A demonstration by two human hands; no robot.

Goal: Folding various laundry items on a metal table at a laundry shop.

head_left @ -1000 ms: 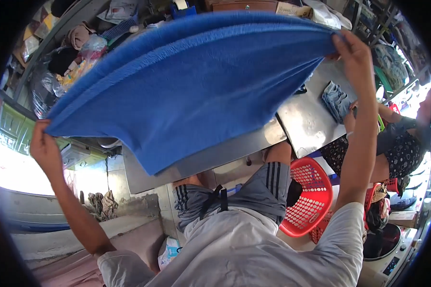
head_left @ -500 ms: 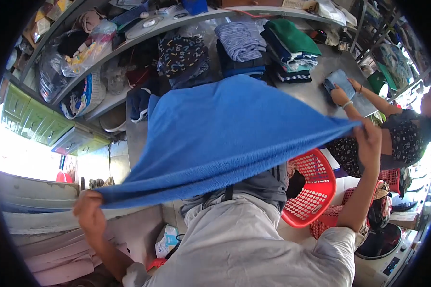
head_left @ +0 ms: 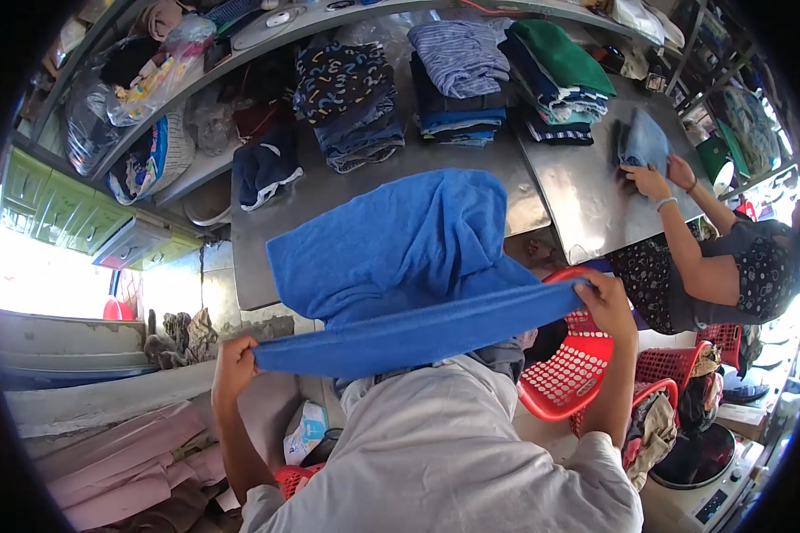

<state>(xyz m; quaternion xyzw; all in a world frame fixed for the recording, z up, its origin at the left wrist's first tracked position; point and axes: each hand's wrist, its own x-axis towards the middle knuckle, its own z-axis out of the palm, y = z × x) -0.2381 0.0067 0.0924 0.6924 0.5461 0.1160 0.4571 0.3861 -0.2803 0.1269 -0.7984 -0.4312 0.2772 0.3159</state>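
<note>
A large blue towel (head_left: 391,244) stretches between my two hands in front of my body. My left hand (head_left: 236,364) is closed on its near left corner. My right hand (head_left: 606,304) pinches the near right corner. The near edge hangs fairly taut between them, with a fold along it. Beyond that edge, the far part of the cloth lies rumpled on the metal table (head_left: 258,258). Just past the towel stand folded piles: dark printed clothes (head_left: 347,98), a striped grey-blue garment (head_left: 458,58) on top of blue ones, and a green cloth (head_left: 562,58) on another stack.
At the right, a co-worker (head_left: 720,258) handles a light-blue folded garment (head_left: 647,138) on the table. Red perforated baskets (head_left: 564,377) stand right of my body. A small dark-blue garment (head_left: 262,173) lies at the table's left. A shelf (head_left: 267,53) with bagged items runs behind.
The towel has dropped from raised and spread out to partly resting on the table. Both hands have moved inward, closer together. The co-worker's garment has been turned and lifted at one end.
</note>
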